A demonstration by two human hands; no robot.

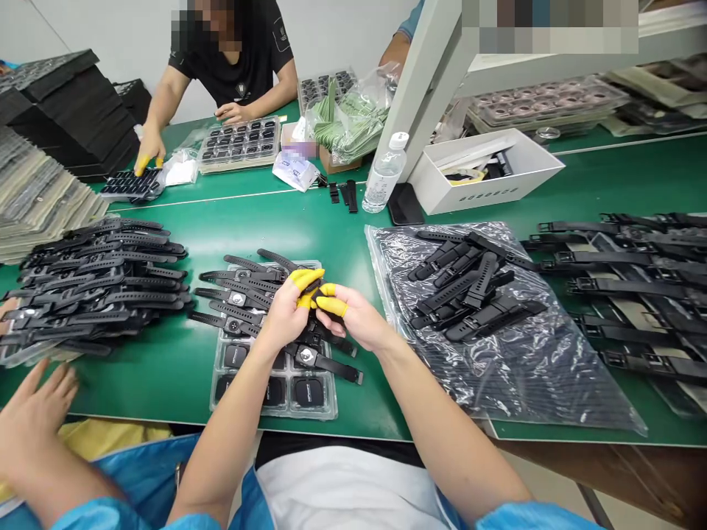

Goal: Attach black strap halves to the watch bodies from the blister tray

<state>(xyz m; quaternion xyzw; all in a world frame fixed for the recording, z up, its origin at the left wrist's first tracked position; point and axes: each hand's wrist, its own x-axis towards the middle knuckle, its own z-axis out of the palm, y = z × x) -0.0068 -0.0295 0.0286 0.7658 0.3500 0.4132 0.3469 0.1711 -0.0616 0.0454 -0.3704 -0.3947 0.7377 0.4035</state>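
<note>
My left hand and my right hand, both with yellow finger covers, meet above a clear plastic tray. Between their fingertips they grip a small black watch part, mostly hidden by the fingers. Under and behind the hands, several watches with black straps lie across the tray. Square black watch bodies sit in its front compartments. To the right of my right hand, loose black straps are heaped on a plastic bag.
Strapped watches are piled at the left, more straps at the right. A bottle and white box stand behind. A person works across the table; another person's hand rests at the left edge.
</note>
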